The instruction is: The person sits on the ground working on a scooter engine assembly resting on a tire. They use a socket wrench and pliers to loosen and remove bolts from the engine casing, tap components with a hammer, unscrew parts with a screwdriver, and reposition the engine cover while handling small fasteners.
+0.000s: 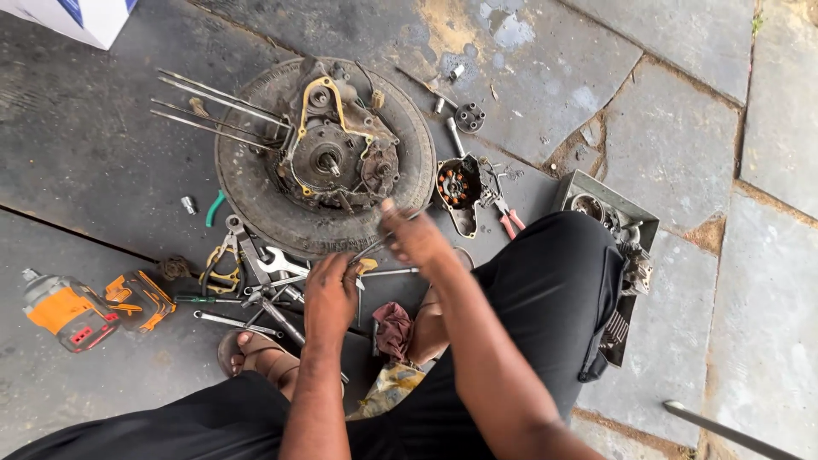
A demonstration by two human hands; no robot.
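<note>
A greasy engine case with a yellow gasket outline lies on an old tyre on the stone floor. My left hand and my right hand are together just below the tyre's near edge, both closed on a thin metal tool that runs between them. Long studs stick out of the case to the left. Spanners and a yellow-handled tool lie beside my left hand.
An orange impact driver lies at the left. A stator plate and red-handled pliers sit right of the tyre. A grey tray of parts stands by my right knee. Rags lie between my sandalled feet.
</note>
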